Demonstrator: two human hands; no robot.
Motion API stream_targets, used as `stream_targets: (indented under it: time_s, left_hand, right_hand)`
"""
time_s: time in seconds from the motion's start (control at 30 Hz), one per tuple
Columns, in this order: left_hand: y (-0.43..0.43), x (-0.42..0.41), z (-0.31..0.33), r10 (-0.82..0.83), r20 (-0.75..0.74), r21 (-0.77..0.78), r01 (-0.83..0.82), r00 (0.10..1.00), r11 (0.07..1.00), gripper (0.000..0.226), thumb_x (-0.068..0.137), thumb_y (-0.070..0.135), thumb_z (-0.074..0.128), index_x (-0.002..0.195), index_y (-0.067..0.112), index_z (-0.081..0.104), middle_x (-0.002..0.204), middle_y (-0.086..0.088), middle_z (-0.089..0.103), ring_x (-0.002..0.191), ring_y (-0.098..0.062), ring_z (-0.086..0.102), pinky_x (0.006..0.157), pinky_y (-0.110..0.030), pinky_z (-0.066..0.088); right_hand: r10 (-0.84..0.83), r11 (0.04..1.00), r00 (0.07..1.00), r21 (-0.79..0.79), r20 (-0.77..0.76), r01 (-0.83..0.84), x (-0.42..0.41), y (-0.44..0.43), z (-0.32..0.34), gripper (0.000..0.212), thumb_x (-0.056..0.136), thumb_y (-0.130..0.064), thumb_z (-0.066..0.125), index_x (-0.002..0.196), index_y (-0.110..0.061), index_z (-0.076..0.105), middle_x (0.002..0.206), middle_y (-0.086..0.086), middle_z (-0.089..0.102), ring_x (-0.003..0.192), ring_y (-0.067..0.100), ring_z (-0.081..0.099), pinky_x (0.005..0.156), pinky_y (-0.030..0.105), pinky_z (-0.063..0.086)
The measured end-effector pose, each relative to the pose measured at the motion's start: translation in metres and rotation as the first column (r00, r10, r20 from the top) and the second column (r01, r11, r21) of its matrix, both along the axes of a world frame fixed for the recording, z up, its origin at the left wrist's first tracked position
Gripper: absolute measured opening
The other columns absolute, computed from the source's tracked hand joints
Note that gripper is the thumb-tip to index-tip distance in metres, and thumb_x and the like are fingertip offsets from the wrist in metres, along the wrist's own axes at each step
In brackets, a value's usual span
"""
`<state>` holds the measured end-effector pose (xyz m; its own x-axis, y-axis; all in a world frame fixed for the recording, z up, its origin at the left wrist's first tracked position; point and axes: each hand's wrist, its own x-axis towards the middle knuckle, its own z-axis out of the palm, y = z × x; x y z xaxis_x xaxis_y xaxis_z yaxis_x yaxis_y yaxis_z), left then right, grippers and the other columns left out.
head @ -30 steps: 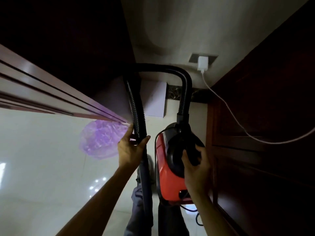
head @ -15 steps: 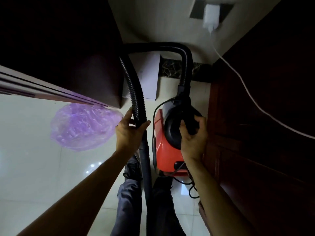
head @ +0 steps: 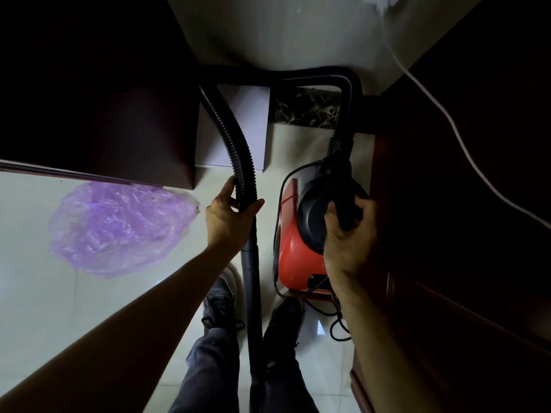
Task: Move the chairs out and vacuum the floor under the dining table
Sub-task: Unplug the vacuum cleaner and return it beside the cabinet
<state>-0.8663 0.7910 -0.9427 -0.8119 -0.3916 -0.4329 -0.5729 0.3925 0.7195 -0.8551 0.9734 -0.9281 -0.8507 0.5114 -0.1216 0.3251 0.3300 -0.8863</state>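
Observation:
A red and black canister vacuum cleaner [head: 293,251] hangs just above the pale tiled floor, in front of my feet. My right hand [head: 347,234] is shut on its black carry handle. My left hand [head: 228,222] grips the black ribbed hose [head: 238,153] where it joins the rigid black wand [head: 253,308], which runs down between my legs. The hose loops up and back over to the top of the vacuum. No dining table or chairs can be made out.
A dark wooden cabinet [head: 98,114] stands on the left, with a purple plastic bag [head: 119,228] on the floor by it. Dark wooden panelling [head: 462,204] closes the right side. A white cable [head: 465,150] crosses that panelling. A white box [head: 253,126] leans at the far wall.
The view has tilted downward, so the wall plug has slid off the top and my legs and shoes show. Both hands keep the same grips on the hose and the vacuum handle.

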Motion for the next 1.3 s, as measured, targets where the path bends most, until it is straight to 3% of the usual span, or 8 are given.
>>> stream_targets:
  time_s: [0.2,0.33,0.53,0.73,1.03,1.13,1.23,1.3]
  left_hand:
    - [-0.011,-0.008,-0.038,0.053,0.035,-0.056,-0.051,0.998,0.997,0.056,0.079,0.033,0.080,0.131,0.029,0.059,0.073,0.003,0.060,0.076,-0.019,0.061,0.073,-0.027,0.048]
    - [-0.018,-0.012,-0.056,0.036,0.055,-0.070,-0.032,0.998,0.997,0.048,0.079,0.033,0.080,0.123,0.027,0.063,0.072,0.003,0.060,0.073,-0.019,0.059,0.073,-0.029,0.050]
    - [-0.045,-0.020,-0.071,0.043,-0.044,-0.109,-0.047,0.998,0.993,0.058,0.076,0.029,0.081,0.129,0.028,0.059,0.086,0.004,0.065,0.075,-0.012,0.060,0.070,-0.026,0.050]
    - [-0.032,-0.010,-0.070,0.027,-0.010,-0.073,-0.028,1.000,0.997,0.057,0.076,0.025,0.082,0.128,0.022,0.061,0.079,0.004,0.064,0.063,0.000,0.056,0.066,-0.019,0.046]
    - [-0.017,0.001,-0.067,0.042,0.068,-0.040,-0.039,0.997,0.998,0.056,0.078,0.024,0.081,0.128,0.020,0.056,0.089,0.002,0.069,0.089,-0.023,0.066,0.079,-0.028,0.052]
    - [-0.024,0.003,-0.046,-0.002,0.168,-0.054,0.012,0.986,0.998,0.051,0.081,0.021,0.079,0.126,0.015,0.057,0.098,-0.007,0.072,0.093,-0.026,0.067,0.074,-0.021,0.044]
    - [-0.034,0.006,-0.017,-0.071,0.302,-0.019,0.080,0.951,0.997,0.053,0.085,0.026,0.074,0.130,0.011,0.051,0.108,-0.009,0.067,0.103,-0.032,0.063,0.078,-0.029,0.046]
    - [-0.042,0.007,0.006,-0.126,0.369,0.006,0.133,0.921,0.991,0.059,0.087,0.031,0.072,0.135,0.009,0.045,0.119,-0.014,0.064,0.111,-0.034,0.059,0.080,-0.030,0.044]
  right_hand:
    - [-0.034,0.998,0.999,-0.047,-0.017,0.034,-0.002,0.002,-0.026,0.028,0.088,-0.006,0.070,0.112,0.000,0.056,0.102,0.006,0.066,0.092,0.008,0.067,0.075,0.024,0.056]
    - [-0.059,0.997,0.998,-0.057,-0.003,0.058,-0.004,-0.001,-0.042,0.028,0.089,-0.009,0.069,0.112,-0.001,0.056,0.104,0.014,0.067,0.092,0.018,0.069,0.076,0.029,0.058]
    - [-0.042,0.999,0.999,-0.033,0.005,0.042,0.003,-0.005,-0.052,0.028,0.089,-0.009,0.069,0.112,0.000,0.055,0.103,0.015,0.068,0.089,0.014,0.067,0.072,0.016,0.052]
    - [-0.050,0.999,0.998,-0.013,0.036,0.050,0.007,-0.009,-0.058,0.031,0.090,-0.012,0.068,0.115,0.000,0.054,0.096,-0.005,0.066,0.084,-0.002,0.066,0.067,0.012,0.050]
    - [-0.010,0.999,0.989,-0.037,0.145,0.015,0.007,-0.010,-0.058,0.035,0.092,-0.038,0.063,0.118,-0.022,0.046,0.106,0.011,0.068,0.073,0.025,0.071,0.049,0.033,0.057]
    - [0.074,0.992,0.967,0.077,0.245,-0.096,0.006,-0.009,-0.045,0.052,0.089,-0.035,0.067,0.131,-0.019,0.041,0.125,0.006,0.060,0.095,0.019,0.068,0.070,0.040,0.061]
    - [0.226,0.937,0.876,0.150,0.426,-0.314,0.006,-0.004,-0.023,0.078,0.085,-0.031,0.071,0.148,-0.010,0.029,0.142,0.015,0.049,0.125,0.030,0.054,0.101,0.041,0.049]
    - [0.310,0.890,0.786,0.127,0.535,-0.438,0.004,0.003,-0.002,0.084,0.086,-0.030,0.072,0.152,-0.007,0.025,0.148,0.018,0.043,0.134,0.034,0.045,0.109,0.040,0.042]
